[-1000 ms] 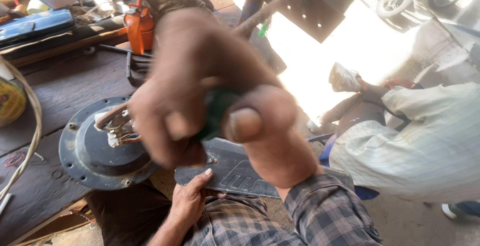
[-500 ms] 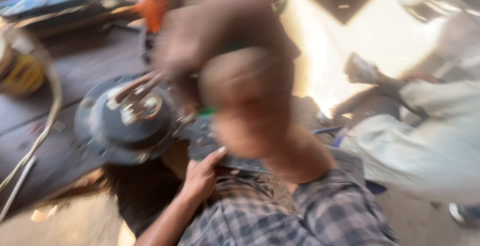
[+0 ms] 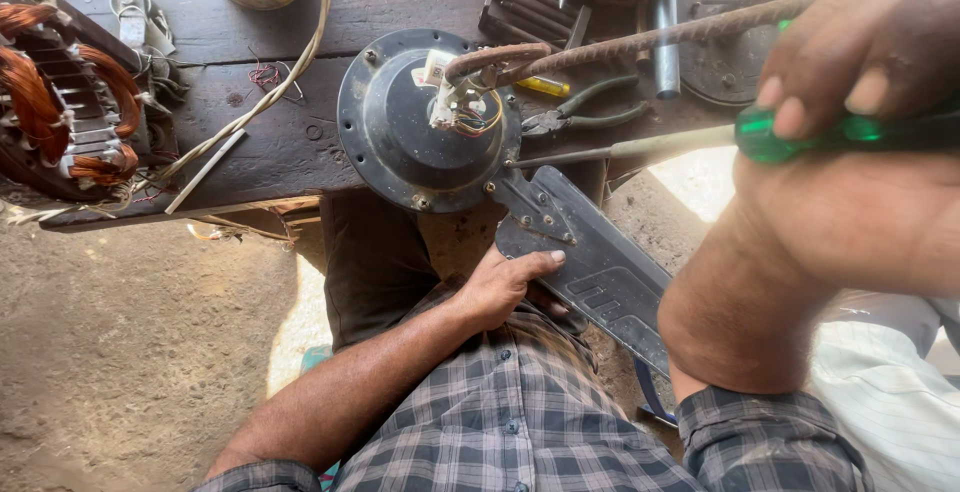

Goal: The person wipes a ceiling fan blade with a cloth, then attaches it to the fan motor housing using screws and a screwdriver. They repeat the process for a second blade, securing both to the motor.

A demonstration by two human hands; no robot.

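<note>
Fan motor was opened up, blade not off yet
Your right hand (image 3: 850, 152) gripped the green screwdriver (image 3: 700, 140) tight at the motor housing (image 3: 400, 142); left hand (image 3: 505, 287) lay flat, fingers loose, on the blade (image 3: 600, 272).

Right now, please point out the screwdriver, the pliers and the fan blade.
screwdriver (image 3: 800, 134): head view, on its green handle.
pliers (image 3: 600, 112): head view, on the handles lying on the bench.
fan blade (image 3: 610, 277): head view, on its flat dark surface.
</note>
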